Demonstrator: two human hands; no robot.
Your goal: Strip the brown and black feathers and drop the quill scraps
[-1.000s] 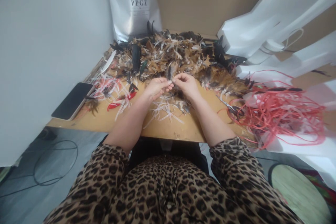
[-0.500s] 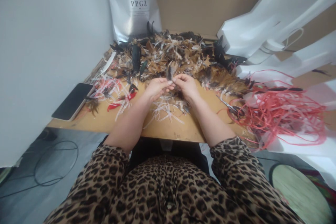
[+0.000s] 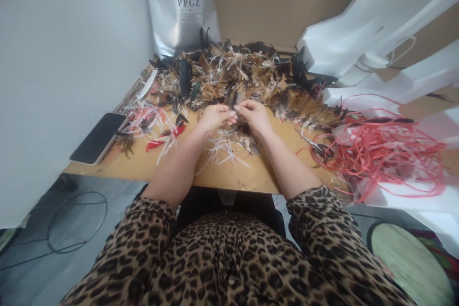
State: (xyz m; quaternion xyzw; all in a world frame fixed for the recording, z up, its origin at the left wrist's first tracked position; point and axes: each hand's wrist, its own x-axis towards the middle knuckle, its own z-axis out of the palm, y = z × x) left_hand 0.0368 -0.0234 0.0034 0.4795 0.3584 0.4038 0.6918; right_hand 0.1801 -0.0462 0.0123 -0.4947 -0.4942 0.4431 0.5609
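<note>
My left hand (image 3: 216, 119) and my right hand (image 3: 254, 115) meet fingertip to fingertip over the middle of the wooden table (image 3: 287, 153). Both are closed in a pinch on a small dark feather (image 3: 234, 98) that points up between them. Behind them spreads a big heap of brown, black and white feathers (image 3: 229, 69). Just below my hands lie thin white strips (image 3: 225, 150) with a few feathers.
At the left are a phone (image 3: 98, 138), red and white scraps (image 3: 147, 117) and a red feather (image 3: 156, 144). Scissors (image 3: 315, 144) and tangled red string (image 3: 387, 153) lie at the right. A silver bag (image 3: 182, 19) stands behind.
My hands stay in nearly the same place, their fingertips slightly shifted. The feather between them now leans a little and shows less clearly.
</note>
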